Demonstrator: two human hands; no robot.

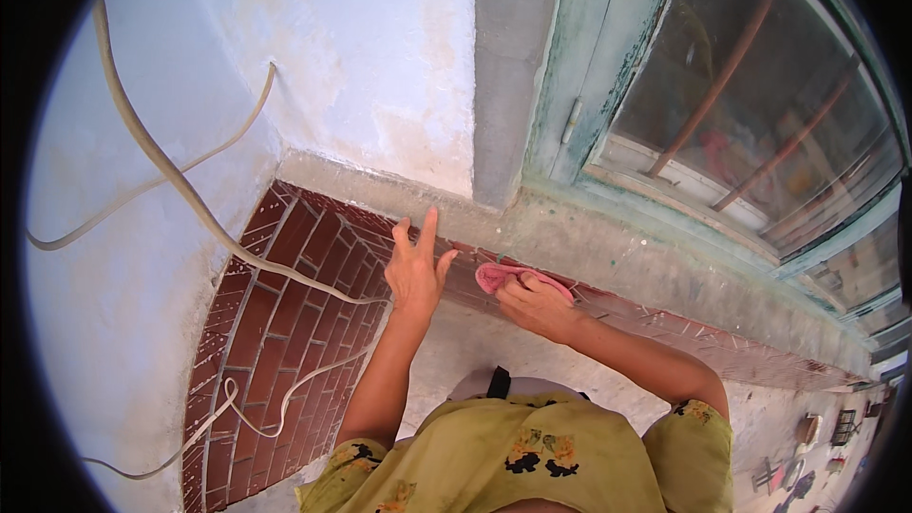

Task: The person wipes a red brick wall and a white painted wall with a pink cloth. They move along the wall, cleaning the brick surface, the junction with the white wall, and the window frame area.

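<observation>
My right hand (533, 305) grips a folded pink cloth (496, 273) against the reddish-brown tiled wall face just below a concrete ledge (605, 239). To its left, my left hand (417, 267) is raised with its fingers spread and nothing in it. Its fingertips come up to the ledge's lower edge, though whether they touch it cannot be told. Brown brick-shaped tiles (285, 328) with pale joints cover the lower wall in the corner on the left. Part of the cloth is hidden under my right fingers.
A thick beige cable (160, 153) and a thinner cord (278, 399) hang across the left wall (142, 285). Above the ledge is a green-framed window (577, 135) with rusty bars (719, 78). Several small items, including a dark crate (843, 427), lie on the concrete floor at right.
</observation>
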